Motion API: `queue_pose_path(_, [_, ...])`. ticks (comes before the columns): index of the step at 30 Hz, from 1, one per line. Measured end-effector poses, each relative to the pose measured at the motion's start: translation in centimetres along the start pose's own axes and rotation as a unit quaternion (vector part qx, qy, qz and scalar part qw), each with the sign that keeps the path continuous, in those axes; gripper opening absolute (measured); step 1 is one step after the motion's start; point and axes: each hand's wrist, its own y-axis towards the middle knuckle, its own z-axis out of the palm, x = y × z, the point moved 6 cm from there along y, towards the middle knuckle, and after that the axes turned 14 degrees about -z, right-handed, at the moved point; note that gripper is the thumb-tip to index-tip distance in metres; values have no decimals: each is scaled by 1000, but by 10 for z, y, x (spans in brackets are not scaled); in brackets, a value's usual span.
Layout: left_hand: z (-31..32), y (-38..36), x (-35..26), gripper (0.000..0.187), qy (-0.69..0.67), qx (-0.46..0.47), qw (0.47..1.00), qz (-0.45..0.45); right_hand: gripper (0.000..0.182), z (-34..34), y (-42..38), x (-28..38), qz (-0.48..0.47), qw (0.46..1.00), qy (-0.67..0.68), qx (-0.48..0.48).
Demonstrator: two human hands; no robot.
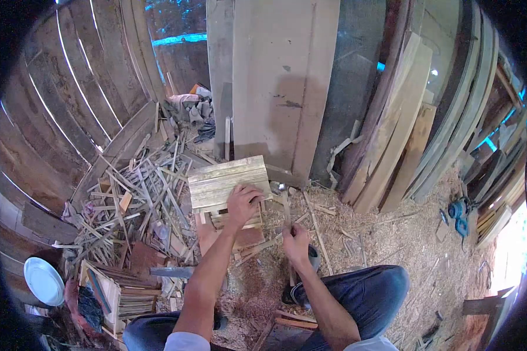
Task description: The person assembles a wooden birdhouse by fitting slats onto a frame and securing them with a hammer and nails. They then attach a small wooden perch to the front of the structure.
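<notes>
On the stack of slats [228,184] the left hand [242,202] presses flat, fingers spread, and should hold firm while the right hand [295,243] keeps its closed grip on the thin strip [287,217].

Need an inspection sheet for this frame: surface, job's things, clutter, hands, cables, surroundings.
Surface: dirt floor strewn with shavings and sawdust.
Job's things: slatted wooden panel lying flat on a stack of pieces; thin wooden stick standing roughly upright.
Clutter: heap of wood offcuts left of the panel; small slatted crate; white plate at lower left.
Hands: left hand pressed flat on the panel's near edge; right hand in a closed grip around the stick.
Cables: nothing seen.
Surroundings: planks leaning against the wall at right; wide upright board behind the panel; blue power tool on the floor.
</notes>
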Motion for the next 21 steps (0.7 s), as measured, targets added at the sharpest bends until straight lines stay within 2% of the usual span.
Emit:
queue_pose_path(2, [3, 2, 3, 12, 1, 3, 1000, 13, 33, -3, 1, 13, -2, 1000, 21, -6])
queue_pose_path(4, [0, 2, 0, 12, 5, 1, 1000, 12, 35, 0, -2, 19, 103, 981, 161, 26])
queue_pose_path(5, [-1, 2, -1, 12, 9, 0, 1000, 10, 35, 3, -2, 14, 102, 981, 161, 26])
queue_pose_path(7, [-4, 2, -3, 13, 8, -7, 1000, 13, 40, 6, 3, 13, 28, 992, 121, 40])
queue_pose_path(8, [-5, 2, -4, 13, 7, -13, 1000, 16, 40, 7, 2, 12, 27, 992, 120, 40])
queue_pose_path(10, [-6, 1, -5, 13, 4, -16, 1000, 12, 38, -5, 1, 37, -79, 997, 7, 2])
queue_pose_path(13, [-4, 0, -4, 12, -2, -11, 1000, 7, 37, -3, 0, 44, -94, 991, -75, 56])
queue_pose_path(17, [-5, -1, -3, 13, -15, -21, 1000, 8, 36, 3, -6, 32, -98, 994, -15, 40])
queue_pose_path(21, [-3, -2, -1, 13, 19, -4, 1000, -7, 31, -2, -12, 42, -84, 988, -112, 57])
